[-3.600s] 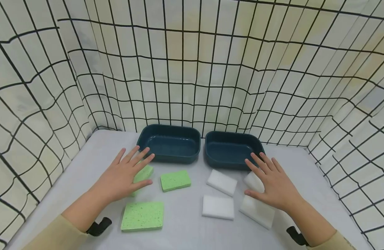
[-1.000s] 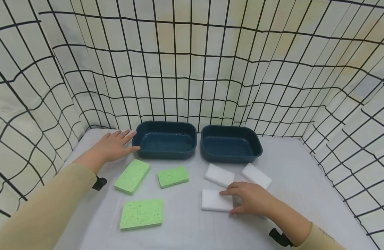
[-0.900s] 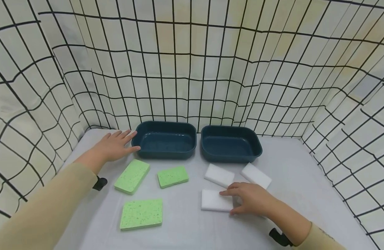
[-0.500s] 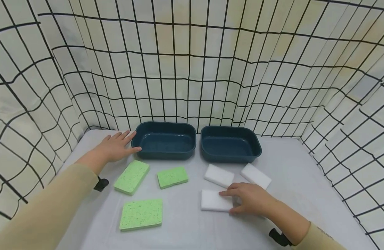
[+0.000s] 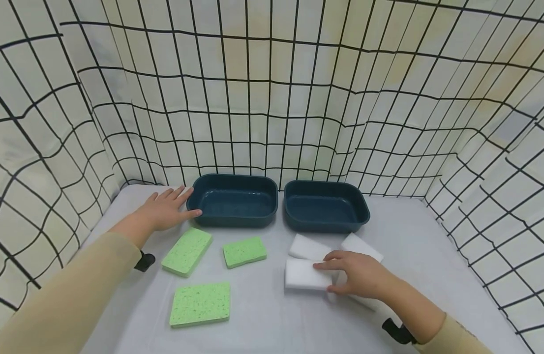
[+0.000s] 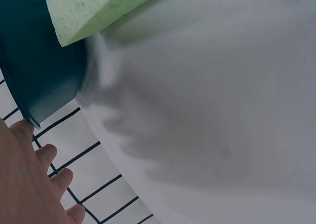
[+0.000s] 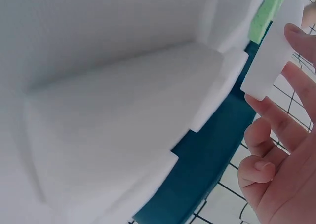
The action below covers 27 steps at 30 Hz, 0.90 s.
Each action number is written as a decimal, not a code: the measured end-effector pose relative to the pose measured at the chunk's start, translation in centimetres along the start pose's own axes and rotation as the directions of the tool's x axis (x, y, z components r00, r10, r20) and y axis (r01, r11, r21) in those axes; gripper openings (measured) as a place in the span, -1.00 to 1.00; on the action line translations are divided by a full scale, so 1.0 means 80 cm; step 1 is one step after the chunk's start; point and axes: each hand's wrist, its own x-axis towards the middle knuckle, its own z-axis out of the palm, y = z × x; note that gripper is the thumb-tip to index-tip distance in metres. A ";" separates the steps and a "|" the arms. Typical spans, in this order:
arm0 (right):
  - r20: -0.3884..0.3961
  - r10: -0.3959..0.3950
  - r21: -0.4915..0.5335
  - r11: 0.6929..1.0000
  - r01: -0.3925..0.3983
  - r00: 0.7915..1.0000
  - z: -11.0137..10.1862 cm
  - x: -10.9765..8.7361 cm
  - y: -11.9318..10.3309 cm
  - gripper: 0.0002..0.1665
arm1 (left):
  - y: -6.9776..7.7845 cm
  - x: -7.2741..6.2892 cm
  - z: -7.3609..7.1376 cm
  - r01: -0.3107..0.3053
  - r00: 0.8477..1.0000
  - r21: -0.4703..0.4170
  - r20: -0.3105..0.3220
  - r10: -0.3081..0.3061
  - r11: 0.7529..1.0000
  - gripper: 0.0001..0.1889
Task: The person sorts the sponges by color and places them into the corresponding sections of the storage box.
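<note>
My right hand [image 5: 360,273] pinches a white sponge [image 5: 304,274] by its right end, thumb at the near edge and fingertips on top. A shadow shows below the sponge's near side, and in the right wrist view the white sponge [image 7: 271,56] stands clear of the other pads. Behind it lie two more white sponges [image 5: 307,247] [image 5: 360,245]; another is mostly hidden under the hand. With fingers spread, my left hand [image 5: 162,212] touches the left end of a dark blue tub [image 5: 234,222]. Near that hand lies a green sponge [image 5: 187,251].
Two other green sponges [image 5: 244,252] [image 5: 200,305] lie on the white cloth [image 5: 258,324]. To the right of the first tub stands a second dark blue tub [image 5: 325,227]. Black grid panels [image 5: 269,81] backed with white sheeting enclose the back and sides.
The right hand, earlier spread above the white sponges, came down onto one and has now raised it slightly. My left hand moved outward to the left tub and stayed there.
</note>
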 end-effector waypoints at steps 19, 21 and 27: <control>-0.078 0.003 0.075 0.997 0.003 0.997 -0.050 0.046 0.002 -0.43 | 0.001 -0.001 0.002 0.011 1.000 -0.018 -0.006 -0.011 1.000 0.05; -0.085 -0.012 0.081 0.996 0.019 0.996 -0.057 0.056 0.002 -0.44 | 0.002 -0.001 0.001 0.016 1.000 -0.021 -0.001 -0.016 1.000 0.05; -0.078 -0.047 0.077 0.996 0.053 0.996 -0.078 0.089 0.000 -0.46 | 0.002 -0.002 0.001 0.016 1.000 -0.032 -0.009 -0.016 0.999 0.06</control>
